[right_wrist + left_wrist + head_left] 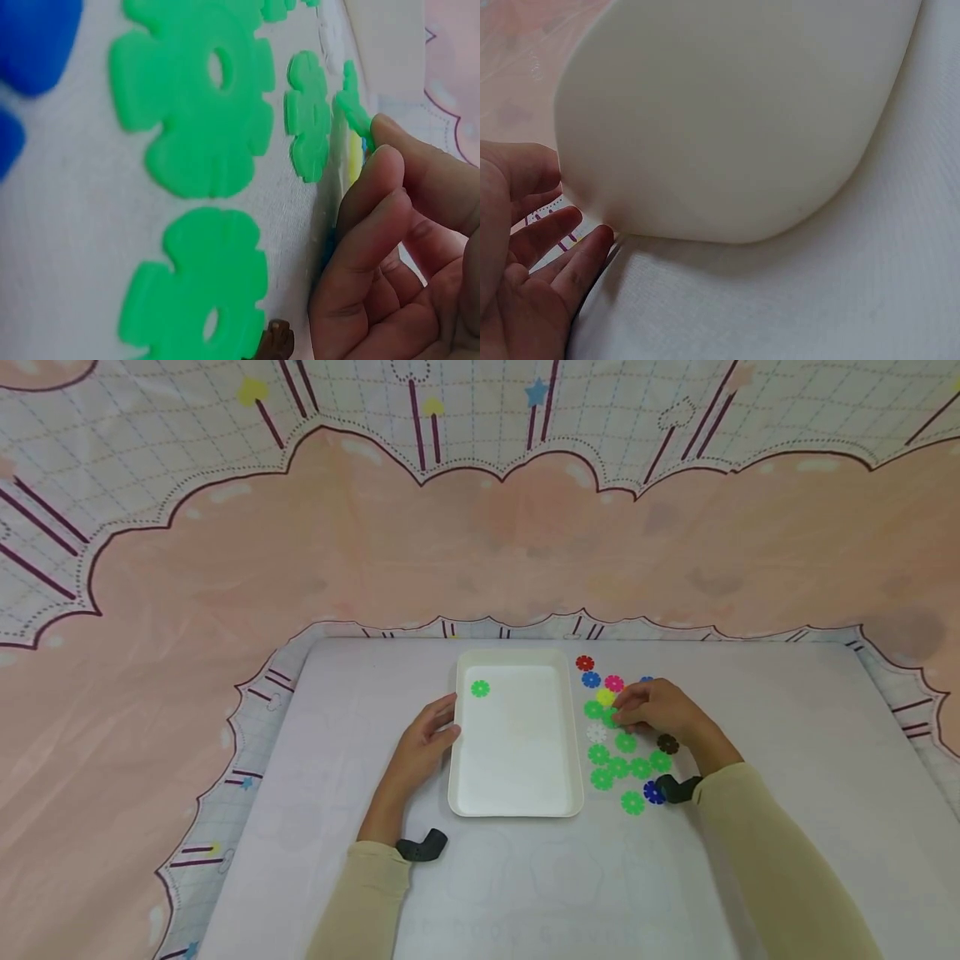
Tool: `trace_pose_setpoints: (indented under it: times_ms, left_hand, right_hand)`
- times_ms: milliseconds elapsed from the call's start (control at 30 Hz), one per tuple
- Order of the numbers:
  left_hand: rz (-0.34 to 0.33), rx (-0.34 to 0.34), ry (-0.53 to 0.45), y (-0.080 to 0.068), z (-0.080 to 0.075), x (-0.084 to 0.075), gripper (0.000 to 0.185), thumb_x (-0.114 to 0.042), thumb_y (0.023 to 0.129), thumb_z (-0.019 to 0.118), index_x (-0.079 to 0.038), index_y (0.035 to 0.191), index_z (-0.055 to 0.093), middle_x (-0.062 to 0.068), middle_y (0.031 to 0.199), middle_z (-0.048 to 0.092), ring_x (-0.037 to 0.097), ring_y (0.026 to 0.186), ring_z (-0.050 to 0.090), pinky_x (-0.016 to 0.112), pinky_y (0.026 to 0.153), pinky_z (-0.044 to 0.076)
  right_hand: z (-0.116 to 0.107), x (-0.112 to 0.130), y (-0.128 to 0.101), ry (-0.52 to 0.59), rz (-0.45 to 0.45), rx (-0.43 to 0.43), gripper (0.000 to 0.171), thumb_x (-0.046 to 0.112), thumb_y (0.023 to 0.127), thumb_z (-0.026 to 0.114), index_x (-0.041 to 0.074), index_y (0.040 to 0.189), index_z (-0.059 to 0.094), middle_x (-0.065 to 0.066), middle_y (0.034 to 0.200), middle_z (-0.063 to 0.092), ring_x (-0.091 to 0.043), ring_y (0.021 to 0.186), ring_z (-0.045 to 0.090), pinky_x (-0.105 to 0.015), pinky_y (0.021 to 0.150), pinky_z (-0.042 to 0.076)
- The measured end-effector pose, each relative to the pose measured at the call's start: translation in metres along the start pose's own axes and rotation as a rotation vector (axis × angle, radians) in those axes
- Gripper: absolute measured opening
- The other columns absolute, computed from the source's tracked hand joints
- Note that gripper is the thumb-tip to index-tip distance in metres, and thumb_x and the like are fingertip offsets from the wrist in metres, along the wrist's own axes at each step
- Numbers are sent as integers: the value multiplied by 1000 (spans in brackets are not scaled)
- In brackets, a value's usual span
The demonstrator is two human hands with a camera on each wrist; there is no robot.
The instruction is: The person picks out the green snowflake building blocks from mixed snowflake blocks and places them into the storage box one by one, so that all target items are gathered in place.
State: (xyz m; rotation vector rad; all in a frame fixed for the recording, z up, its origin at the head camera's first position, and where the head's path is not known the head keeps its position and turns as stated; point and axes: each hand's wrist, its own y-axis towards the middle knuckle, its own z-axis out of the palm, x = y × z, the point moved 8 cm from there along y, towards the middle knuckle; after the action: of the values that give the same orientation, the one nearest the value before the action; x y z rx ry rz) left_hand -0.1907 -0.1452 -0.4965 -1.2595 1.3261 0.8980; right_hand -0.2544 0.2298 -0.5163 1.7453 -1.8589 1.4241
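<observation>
A white rectangular tray (516, 777) lies on the table, with one green flower-shaped disc (480, 688) inside near its upper left corner. My left hand (420, 745) holds the tray's left edge, thumb and fingertips at the rim and outer wall. In the left wrist view the tray's wall (727, 127) fills much of the picture. Over the loose pieces right of the tray, my right hand (660, 708) pinches a green flower-shaped disc (354, 109) between thumb and fingertips. That disc is tilted nearly edge-on in the right wrist view.
Several green discs (618, 767) lie right of the tray. Among them are red (585, 663), pink (614, 682), yellow (605, 697), white (596, 732), brown (667, 744) and blue discs (591, 680). A pale cloth covers the table (510, 893); a patterned curtain (480, 552) hangs behind it.
</observation>
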Motion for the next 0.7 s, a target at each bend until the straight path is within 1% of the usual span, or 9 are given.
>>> trace_pose_setpoints:
  times_ms: [100,233,300,567,700]
  left_hand:
    - [-4,-3,-10,3,-1,6,56,-9,102,60,-13,155,42,16,158,45,35,145,45,54,115,43]
    - [13,-7,-17,9,-3,22,56,-12,101,63,-19,154,45,13,156,48,33,144,48,54,113,45]
    - [26,-10,-11,11,-4,25,55,-14,101,64,-21,153,46,11,155,49,32,143,49,53,112,46]
    - [21,-15,-6,10,-4,25,55,-14,101,63,-22,152,47,12,155,50,32,143,49,53,112,46]
    - [15,-20,6,10,-5,25,54,-15,101,63,-24,152,48,10,155,50,31,143,49,53,113,45]
  right_hand:
    - [0,1,0,-4,5,-6,34,28,91,77,7,116,68,-7,88,70,-24,77,64,-29,72,53]
    - [1,4,-1,-12,11,-11,32,28,91,75,8,114,67,-4,83,69,-23,75,66,-30,72,52]
    - [1,6,0,-14,14,-17,31,28,91,75,8,114,67,-4,82,69,-23,74,66,-30,72,51]
    - [3,11,1,-12,34,-28,30,28,91,74,10,114,67,-7,83,69,-25,74,65,-30,73,51]
    - [2,19,0,-24,17,-40,30,28,91,74,10,114,66,-8,85,69,-26,76,63,-30,72,52]
